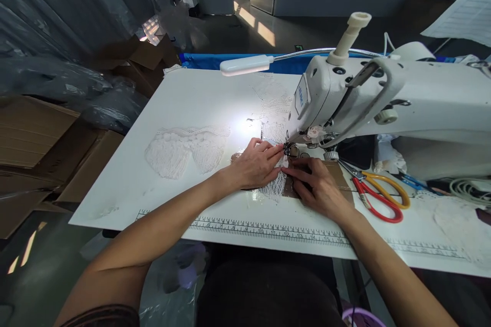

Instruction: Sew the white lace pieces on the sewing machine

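Head view shows a white surface [184, 97] with a printed ruler along its near edge; a white sewing machine [383, 97] stands at the right, its lamp [245, 65] lit; a loose lace pile [184, 148] lies well left; the lace piece [276, 184] being worked is white, openwork, flat under the needle; left hand [255, 166] and right hand [320, 189] press it, grip flat, fingers together; scissors [378, 195] lie just right.

We are in a sewing workshop: industrial sewing machine [368, 102], ruled counter [215, 97], stacked cardboard boxes [42, 148].
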The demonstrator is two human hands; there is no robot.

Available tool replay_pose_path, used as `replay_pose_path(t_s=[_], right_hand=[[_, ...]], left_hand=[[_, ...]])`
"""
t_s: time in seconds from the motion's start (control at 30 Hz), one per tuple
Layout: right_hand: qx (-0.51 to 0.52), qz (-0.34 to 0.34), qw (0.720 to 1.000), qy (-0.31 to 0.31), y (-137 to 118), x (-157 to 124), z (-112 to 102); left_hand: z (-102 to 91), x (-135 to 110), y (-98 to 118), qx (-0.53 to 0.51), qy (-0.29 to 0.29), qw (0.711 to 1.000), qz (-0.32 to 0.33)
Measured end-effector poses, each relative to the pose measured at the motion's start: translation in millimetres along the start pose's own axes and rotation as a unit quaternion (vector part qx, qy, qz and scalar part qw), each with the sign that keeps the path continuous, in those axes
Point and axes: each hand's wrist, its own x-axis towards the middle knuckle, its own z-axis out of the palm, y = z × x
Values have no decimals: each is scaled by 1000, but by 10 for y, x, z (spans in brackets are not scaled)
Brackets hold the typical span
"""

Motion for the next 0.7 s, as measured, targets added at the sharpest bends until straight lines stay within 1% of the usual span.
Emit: replay_pose_path(t_s=[0.13,0.23,0.3,0.57,0.7], right_hand=[[-5,-2,1000,-17,-7,3,-25],[-17,3,1000,-23,-9,0,-34],[-25,3,999,-24,-15,-5,-34],[-46,10,999,-15,-56,-6,-25],[-63,18,998,-11,-78,53,-26]], left_hand=[[37,-7,33,6,34,999,-6],[74,-13,42,-2,64,998,18],[85,-14,39,-16,70,997,34],[-11,-19,23,-43,28,998,26],[-1,-6,-1,-46,22,999,9]])
